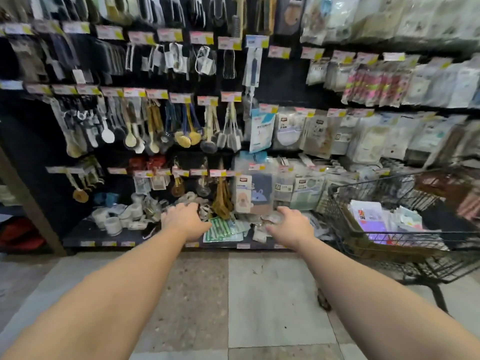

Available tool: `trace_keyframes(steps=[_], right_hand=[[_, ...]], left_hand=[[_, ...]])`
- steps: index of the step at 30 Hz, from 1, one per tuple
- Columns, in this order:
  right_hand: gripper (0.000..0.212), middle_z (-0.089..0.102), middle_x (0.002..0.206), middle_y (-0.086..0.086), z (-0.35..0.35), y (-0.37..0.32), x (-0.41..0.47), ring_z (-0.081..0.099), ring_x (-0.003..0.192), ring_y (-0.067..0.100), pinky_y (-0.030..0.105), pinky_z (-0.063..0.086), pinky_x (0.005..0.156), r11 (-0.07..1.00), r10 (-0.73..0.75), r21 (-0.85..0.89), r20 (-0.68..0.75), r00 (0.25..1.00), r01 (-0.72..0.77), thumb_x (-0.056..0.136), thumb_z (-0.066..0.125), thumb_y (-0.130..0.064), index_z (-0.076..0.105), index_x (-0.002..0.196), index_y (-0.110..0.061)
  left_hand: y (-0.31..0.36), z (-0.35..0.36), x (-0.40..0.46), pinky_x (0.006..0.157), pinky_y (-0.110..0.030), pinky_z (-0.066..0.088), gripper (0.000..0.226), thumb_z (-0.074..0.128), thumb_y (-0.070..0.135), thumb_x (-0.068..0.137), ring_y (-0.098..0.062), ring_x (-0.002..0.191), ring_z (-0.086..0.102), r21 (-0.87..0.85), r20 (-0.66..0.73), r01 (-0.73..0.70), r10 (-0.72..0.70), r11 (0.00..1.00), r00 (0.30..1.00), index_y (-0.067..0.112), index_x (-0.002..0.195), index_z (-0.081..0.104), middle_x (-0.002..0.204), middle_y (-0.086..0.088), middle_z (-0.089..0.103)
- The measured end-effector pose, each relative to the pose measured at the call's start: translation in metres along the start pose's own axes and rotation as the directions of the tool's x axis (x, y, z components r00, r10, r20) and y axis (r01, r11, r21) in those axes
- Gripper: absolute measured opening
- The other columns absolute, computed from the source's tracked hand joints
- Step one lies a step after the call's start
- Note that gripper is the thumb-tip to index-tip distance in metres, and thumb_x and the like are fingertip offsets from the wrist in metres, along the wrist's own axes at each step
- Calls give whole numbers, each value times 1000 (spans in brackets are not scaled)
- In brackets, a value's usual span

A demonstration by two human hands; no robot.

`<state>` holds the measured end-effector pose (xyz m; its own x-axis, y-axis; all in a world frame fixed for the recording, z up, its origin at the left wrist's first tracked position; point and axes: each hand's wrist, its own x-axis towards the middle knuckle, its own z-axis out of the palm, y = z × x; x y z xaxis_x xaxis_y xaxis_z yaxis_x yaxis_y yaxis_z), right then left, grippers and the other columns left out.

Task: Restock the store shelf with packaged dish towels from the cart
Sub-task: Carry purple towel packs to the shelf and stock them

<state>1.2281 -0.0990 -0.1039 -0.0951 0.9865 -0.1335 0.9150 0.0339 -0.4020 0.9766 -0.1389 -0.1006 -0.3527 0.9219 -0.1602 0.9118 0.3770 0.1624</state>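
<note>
Packaged dish towels (374, 216) sit in the cart (389, 237), off to the right of both empty, open hands; the right hand (291, 224) is nearer than the left hand (185, 220).

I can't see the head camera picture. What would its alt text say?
A person's left hand and right hand, both open and empty, reach toward flat packets lying on the bottom shelf of a store display hung with brushes and packaged cloths. A wire cart holding more packaged goods stands at the right.
</note>
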Motion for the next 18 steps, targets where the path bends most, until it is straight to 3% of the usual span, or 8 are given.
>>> trace_keyframes(steps=[5,9,15,18], right_hand=[[73,40,150,8,-17,16,75,37,137,32,42,37,108,986,156,69,-27,987,-154,89,60,-55,34,151,-27],[68,46,145,8,-27,58,103,43,133,33,41,41,104,948,305,113,-44,951,-299,88,59,-51,38,148,-31],[70,48,143,9,-52,146,132,43,134,33,42,41,107,846,529,142,-97,843,-514,85,62,-54,40,146,-28],[70,49,143,8,-65,195,160,43,133,34,42,42,107,805,588,166,-93,803,-570,86,62,-53,38,147,-27]], left_hand=[[40,-19,109,100,-43,43,77,55,73,81,-33,127,48,107,12,-120,119,987,993,25,141,44,138,-9,51],[108,-9,166,104,-42,42,76,55,73,82,-33,129,47,121,73,-259,252,958,965,25,139,45,141,-10,50],[248,29,205,107,-43,41,80,53,71,84,-32,133,44,122,169,-544,523,830,835,24,147,39,146,-8,47],[311,49,216,109,-45,36,78,55,68,85,-33,134,42,109,177,-603,581,790,794,26,148,37,148,-8,45]])
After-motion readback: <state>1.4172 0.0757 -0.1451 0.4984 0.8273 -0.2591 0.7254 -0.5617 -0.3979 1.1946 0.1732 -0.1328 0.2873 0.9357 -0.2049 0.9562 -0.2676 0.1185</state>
